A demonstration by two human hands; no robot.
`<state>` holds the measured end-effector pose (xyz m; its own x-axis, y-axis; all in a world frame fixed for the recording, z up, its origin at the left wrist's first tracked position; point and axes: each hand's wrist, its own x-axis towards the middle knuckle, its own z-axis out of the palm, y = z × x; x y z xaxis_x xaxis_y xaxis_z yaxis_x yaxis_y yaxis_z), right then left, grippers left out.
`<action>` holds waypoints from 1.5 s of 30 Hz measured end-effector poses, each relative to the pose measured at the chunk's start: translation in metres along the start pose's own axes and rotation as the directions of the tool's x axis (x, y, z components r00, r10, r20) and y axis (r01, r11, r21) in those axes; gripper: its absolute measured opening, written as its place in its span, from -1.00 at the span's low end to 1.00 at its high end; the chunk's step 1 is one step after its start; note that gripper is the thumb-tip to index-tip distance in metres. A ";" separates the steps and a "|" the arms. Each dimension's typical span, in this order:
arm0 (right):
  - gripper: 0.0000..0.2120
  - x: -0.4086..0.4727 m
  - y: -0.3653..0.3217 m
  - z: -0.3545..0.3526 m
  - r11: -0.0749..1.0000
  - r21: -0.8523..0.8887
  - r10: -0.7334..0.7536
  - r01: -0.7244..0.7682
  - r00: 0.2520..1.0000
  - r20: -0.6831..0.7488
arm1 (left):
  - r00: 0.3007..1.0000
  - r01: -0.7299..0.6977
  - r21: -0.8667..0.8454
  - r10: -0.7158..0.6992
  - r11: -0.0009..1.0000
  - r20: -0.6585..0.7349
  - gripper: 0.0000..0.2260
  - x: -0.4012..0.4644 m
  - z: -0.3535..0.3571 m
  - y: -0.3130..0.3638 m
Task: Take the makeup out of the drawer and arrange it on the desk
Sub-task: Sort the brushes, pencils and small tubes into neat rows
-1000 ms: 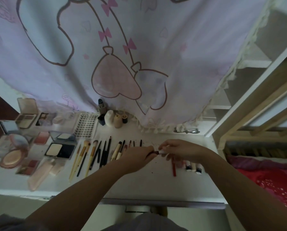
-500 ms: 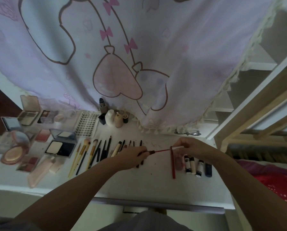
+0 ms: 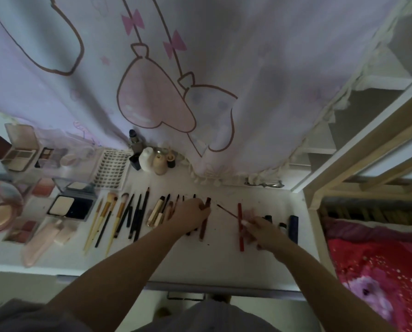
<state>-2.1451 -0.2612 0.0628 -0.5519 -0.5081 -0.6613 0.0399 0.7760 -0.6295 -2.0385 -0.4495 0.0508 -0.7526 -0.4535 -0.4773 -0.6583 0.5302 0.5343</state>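
On the white desk (image 3: 224,259), the dark red tube (image 3: 203,224) is gripped by the left hand (image 3: 191,212) beside the brushes (image 3: 118,216); they could be scattered. The thin wand (image 3: 226,212) is pinched by the right hand (image 3: 260,230) and could smear the desk.

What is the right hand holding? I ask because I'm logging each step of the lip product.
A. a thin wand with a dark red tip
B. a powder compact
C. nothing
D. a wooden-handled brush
A: the right hand pinches a thin wand whose dark red tip points toward the left hand, which grips the dark red tube on the desk.
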 end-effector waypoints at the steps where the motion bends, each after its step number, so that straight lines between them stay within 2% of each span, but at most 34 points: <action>1: -0.66 0.002 0.003 0.014 1.000 -0.006 -0.008 0.008 0.999 -0.040 | 0.999 0.018 0.017 -0.017 1.000 -0.035 -0.70 0.003 0.004 0.003; 3: -0.64 0.005 0.006 0.042 0.999 -0.044 -0.027 0.023 0.995 -0.094 | 0.994 0.024 0.203 -0.001 0.979 -0.112 -0.63 0.009 0.012 0.007; 5: -0.73 0.011 0.005 0.067 0.990 -0.140 -0.049 0.031 0.991 -0.125 | 0.982 0.043 0.344 0.024 0.938 -0.188 -0.61 0.015 0.018 0.006; 8: -0.66 0.022 -0.006 0.088 0.936 -0.353 -0.058 -0.014 0.979 -0.193 | 0.976 0.036 0.427 0.061 0.904 -0.211 -0.61 0.023 0.022 0.002; 14: -0.73 0.044 -0.026 0.105 0.786 -0.619 -0.093 0.007 0.990 -0.106 | 0.982 0.050 0.524 0.053 0.850 -0.179 -0.64 0.031 0.024 -0.008; 18: -0.75 0.046 -0.033 0.109 0.701 -0.709 -0.155 0.077 0.987 -0.047 | 0.983 0.038 0.519 0.062 0.854 -0.175 -0.60 0.028 0.022 -0.013; 21: -0.71 0.045 -0.037 0.105 0.677 -0.727 -0.181 0.117 0.983 -0.010 | 0.970 0.020 0.505 0.106 0.863 -0.219 -0.61 0.025 0.018 -0.016; 26: -0.62 0.048 -0.033 0.048 0.645 -0.757 -0.314 0.104 0.939 -0.139 | 0.949 -0.053 0.474 0.192 0.879 -0.250 -0.71 0.023 0.023 -0.003; 29: -0.68 0.063 -0.031 0.002 0.685 -0.728 -0.261 0.021 0.940 -0.219 | 0.943 -0.160 0.440 0.269 0.884 -0.197 -0.71 0.019 0.044 0.016; 31: -0.68 0.075 -0.034 -0.016 0.662 -0.750 -0.196 -0.023 0.959 -0.203 | 0.947 -0.204 0.416 0.286 0.886 -0.144 -0.71 0.018 0.062 0.031; 34: -0.63 0.090 -0.037 -0.018 0.595 -0.804 -0.162 -0.003 0.979 -0.123 | 0.972 -0.175 0.378 0.221 0.909 -0.082 -0.70 0.019 0.082 0.049; 36: -0.61 0.096 -0.038 -0.015 0.540 -0.842 -0.149 0.014 0.986 -0.079 | 0.983 -0.115 0.373 0.161 0.921 -0.094 -0.68 0.022 0.089 0.056; 39: -0.68 0.099 -0.038 -0.011 0.504 -0.863 -0.172 0.040 0.984 -0.055 | 0.989 -0.050 0.360 0.096 0.932 -0.110 -0.68 0.026 0.092 0.061; 42: -0.73 0.098 -0.041 -0.010 0.551 -0.832 -0.209 0.056 0.975 -0.073 | 0.994 -0.006 0.318 0.042 0.948 -0.105 -0.70 0.027 0.091 0.063; 45: -0.67 0.094 -0.047 -0.015 0.681 -0.729 -0.207 0.071 0.973 -0.098 | 0.993 0.033 0.166 -0.013 0.986 -0.119 -0.75 0.024 0.086 0.058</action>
<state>-2.2111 -0.3402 0.0367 -0.6272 -0.6184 -0.4735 -0.6192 0.7647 -0.1784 -2.0940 -0.3678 0.0107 -0.7397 -0.5423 -0.3984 -0.6720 0.6263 0.3952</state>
